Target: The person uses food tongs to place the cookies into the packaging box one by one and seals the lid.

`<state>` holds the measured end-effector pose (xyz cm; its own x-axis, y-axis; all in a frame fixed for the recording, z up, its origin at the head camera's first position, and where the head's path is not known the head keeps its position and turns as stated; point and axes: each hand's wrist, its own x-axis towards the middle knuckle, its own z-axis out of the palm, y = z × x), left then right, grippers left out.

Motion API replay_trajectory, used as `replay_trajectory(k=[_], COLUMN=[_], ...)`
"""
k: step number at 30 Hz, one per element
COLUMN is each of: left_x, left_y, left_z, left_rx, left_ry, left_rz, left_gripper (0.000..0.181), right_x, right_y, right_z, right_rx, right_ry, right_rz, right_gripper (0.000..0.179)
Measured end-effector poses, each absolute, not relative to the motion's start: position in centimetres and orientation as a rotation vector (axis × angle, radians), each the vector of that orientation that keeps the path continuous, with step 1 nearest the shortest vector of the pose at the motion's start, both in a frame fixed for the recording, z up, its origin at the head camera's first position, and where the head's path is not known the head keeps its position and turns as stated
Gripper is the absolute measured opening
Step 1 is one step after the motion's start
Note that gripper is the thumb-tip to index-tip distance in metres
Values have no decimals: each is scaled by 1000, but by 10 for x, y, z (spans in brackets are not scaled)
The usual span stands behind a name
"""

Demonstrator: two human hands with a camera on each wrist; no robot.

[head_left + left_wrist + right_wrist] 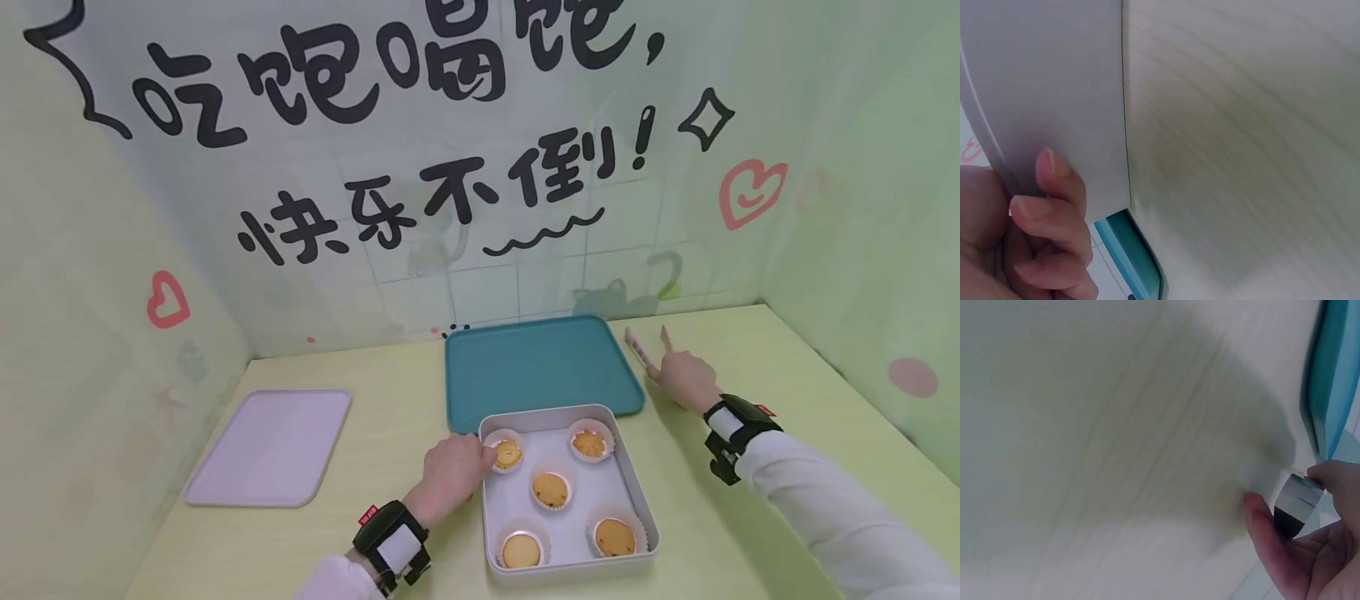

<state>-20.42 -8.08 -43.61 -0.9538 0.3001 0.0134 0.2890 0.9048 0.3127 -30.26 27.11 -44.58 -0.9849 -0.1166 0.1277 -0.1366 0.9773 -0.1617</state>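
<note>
A white square baking pan (pixel 573 573) holds several small golden cakes (pixel 551 490) in paper cups. My left hand (pixel 453 468) grips the pan's left rim near its far corner. The thumb lies over the rim beside a cake, while curled fingers (pixel 1054 219) sit against the outer wall. To the right of the teal tray (pixel 536 367), my right hand (pixel 686 382) pinches a narrow, shiny metal utensil (pixel 637 346). Its reflective end (pixel 1297 503) shows between thumb and finger; most of its length is hidden in the right wrist view. The index finger points forward.
At the left of the pale wooden table (pixel 390 400) lies a flat lilac tray (pixel 273 446). The teal tray is directly behind the baking pan. Printed curtains (pixel 480 167) enclose the table at the back and both sides.
</note>
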Motion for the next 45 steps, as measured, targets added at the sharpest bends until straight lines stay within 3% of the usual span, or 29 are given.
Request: replay_trajectory(k=[2,13,20,28,34,45], left_x=[-204,-203,-202,-201,-201,-205], left_y=[-80,-85,-86,-86,-86,-81], left_z=[-436,-433,-434,-434,-435,-436], left_rx=[465,434,438,417,405,461], left_ry=[3031,3038,3028,3017,3021,3036], left_rz=[489,533,544,553,531,501], left_gripper=[38,38,38,38,38,39], right_x=[-303,-310,-304,-289,-259,-221], right_y=[271,267,260,241,222,207], right_z=[-448,-451,-426,-400,-415,-433], right_rx=[183,220,137,352,527,591], right_ry=[-3026,-3066,-3019,-3002,-2986,-3078], right_rz=[201,19,82,420,604,688], right_gripper=[45,50,58,44,32,34])
